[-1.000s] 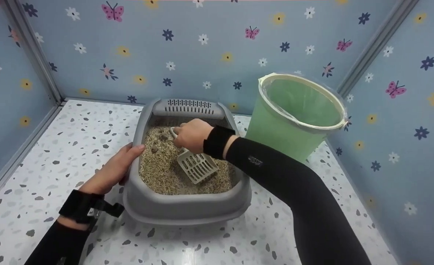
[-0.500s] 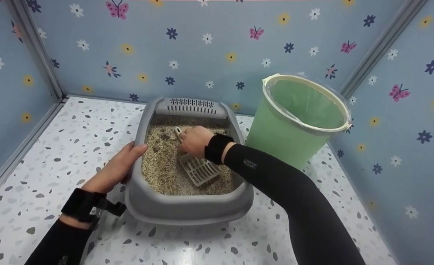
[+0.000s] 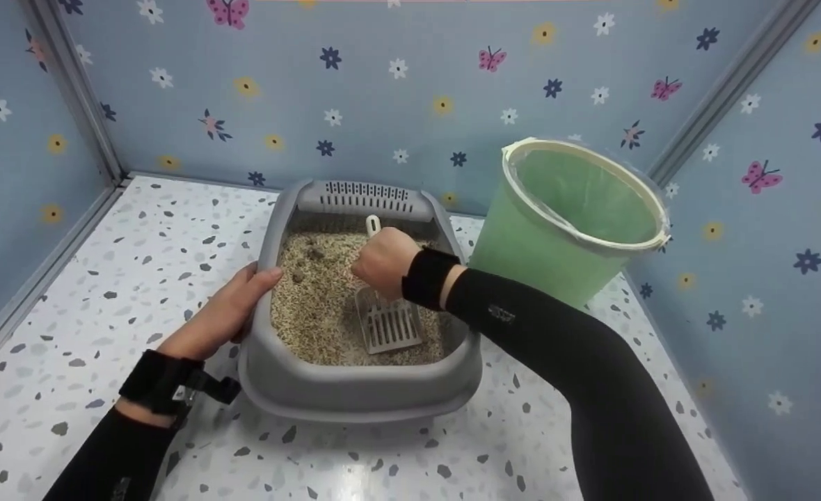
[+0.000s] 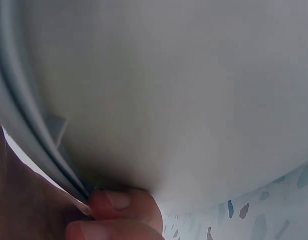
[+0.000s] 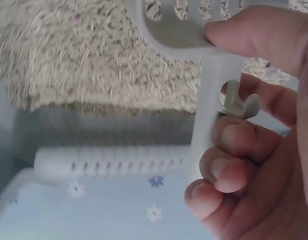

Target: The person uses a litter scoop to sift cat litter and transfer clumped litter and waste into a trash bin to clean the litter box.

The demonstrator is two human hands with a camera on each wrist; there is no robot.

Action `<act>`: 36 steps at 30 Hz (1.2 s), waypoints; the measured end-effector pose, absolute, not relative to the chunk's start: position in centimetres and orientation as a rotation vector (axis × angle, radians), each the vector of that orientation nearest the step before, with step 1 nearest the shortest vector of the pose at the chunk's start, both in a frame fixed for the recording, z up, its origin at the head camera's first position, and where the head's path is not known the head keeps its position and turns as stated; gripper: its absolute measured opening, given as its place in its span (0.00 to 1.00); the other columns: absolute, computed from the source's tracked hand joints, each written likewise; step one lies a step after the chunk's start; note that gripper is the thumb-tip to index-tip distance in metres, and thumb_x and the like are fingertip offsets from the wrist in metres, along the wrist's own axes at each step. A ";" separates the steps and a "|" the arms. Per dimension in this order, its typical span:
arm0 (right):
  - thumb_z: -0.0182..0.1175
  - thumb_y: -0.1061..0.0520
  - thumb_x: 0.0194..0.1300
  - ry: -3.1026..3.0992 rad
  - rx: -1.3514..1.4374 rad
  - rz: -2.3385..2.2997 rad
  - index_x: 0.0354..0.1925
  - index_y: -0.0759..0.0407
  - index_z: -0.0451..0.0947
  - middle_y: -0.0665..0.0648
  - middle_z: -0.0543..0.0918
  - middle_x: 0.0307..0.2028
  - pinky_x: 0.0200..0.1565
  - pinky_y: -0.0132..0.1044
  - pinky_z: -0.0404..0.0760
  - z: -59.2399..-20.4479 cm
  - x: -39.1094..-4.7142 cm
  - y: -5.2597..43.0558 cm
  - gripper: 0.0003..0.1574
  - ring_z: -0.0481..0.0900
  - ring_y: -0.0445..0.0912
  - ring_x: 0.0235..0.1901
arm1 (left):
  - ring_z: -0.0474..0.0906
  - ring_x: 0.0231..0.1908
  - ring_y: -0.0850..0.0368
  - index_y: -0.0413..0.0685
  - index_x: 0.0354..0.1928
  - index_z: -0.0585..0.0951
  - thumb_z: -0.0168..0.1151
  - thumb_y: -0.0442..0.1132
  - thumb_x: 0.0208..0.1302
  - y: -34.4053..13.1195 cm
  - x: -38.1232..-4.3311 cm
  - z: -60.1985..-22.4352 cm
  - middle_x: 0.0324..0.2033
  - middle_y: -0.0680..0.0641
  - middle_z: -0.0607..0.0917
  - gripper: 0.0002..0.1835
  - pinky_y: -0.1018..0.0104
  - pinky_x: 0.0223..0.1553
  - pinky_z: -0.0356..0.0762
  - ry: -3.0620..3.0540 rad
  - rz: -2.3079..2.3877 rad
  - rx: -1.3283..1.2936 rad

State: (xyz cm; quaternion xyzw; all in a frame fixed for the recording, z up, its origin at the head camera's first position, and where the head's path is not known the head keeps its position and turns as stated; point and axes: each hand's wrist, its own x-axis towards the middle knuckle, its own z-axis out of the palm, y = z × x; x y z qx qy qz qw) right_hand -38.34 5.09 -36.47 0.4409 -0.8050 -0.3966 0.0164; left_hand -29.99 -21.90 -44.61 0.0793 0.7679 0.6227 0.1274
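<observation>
A grey litter box (image 3: 362, 393) stands on the speckled surface, with tan litter (image 3: 313, 320) inside. My right hand (image 3: 387, 263) grips the handle of a slotted litter scoop (image 3: 391, 327) above the litter. In the right wrist view, the fingers curl round the scoop's handle (image 5: 206, 115) and the thumb lies by its slotted head. Dark clumps (image 3: 315, 253) lie in the litter at the back left. My left hand (image 3: 233, 306) holds the box's left rim, thumb on top. Its fingertips (image 4: 126, 205) curl under the rim in the left wrist view.
A green bucket (image 3: 536, 257) with a cream rim and a clear liner stands right of the box, close to the back wall. Blue flowered walls (image 3: 383, 90) enclose the surface at the back and both sides.
My right hand has moved slightly right with the litter scoop, whose handle now points more straight back. The left hand keeps its hold on the rim. The head view has shifted slightly.
</observation>
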 end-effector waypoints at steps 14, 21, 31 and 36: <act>0.60 0.60 0.82 -2.361 1.374 -1.332 0.29 0.50 0.81 0.49 0.81 0.28 0.39 0.40 0.89 -33.7 -36.9 6.2 0.19 0.71 0.44 0.26 | 0.74 0.25 0.55 0.47 0.87 0.55 0.46 0.72 0.85 -21.9 -29.9 -44.5 0.33 0.47 0.75 0.46 0.63 0.24 0.74 2.249 1.781 0.220; 0.66 0.52 0.80 -2.324 1.408 -1.344 0.39 0.51 0.84 0.51 0.82 0.45 0.52 0.40 0.80 -30.3 -36.8 6.9 0.08 0.76 0.47 0.44 | 0.80 0.31 0.51 0.46 0.88 0.53 0.46 0.73 0.84 -21.9 -30.0 -44.4 0.43 0.39 0.78 0.48 0.58 0.29 0.82 2.239 1.783 0.206; 0.60 0.59 0.85 -2.440 1.092 -1.025 0.31 0.54 0.73 0.48 0.62 0.18 0.19 0.38 0.59 -27.4 -38.2 7.9 0.19 0.56 0.42 0.19 | 0.83 0.32 0.48 0.47 0.86 0.56 0.46 0.73 0.83 -21.9 -30.2 -44.6 0.44 0.37 0.79 0.47 0.55 0.29 0.85 2.234 1.791 0.202; 0.60 0.60 0.84 -2.407 1.028 -1.011 0.30 0.53 0.71 0.48 0.60 0.18 0.20 0.38 0.58 -28.6 -39.2 7.6 0.20 0.56 0.42 0.19 | 0.80 0.28 0.51 0.47 0.85 0.57 0.46 0.74 0.83 -21.8 -30.2 -44.8 0.39 0.41 0.80 0.47 0.58 0.26 0.82 2.241 1.782 0.202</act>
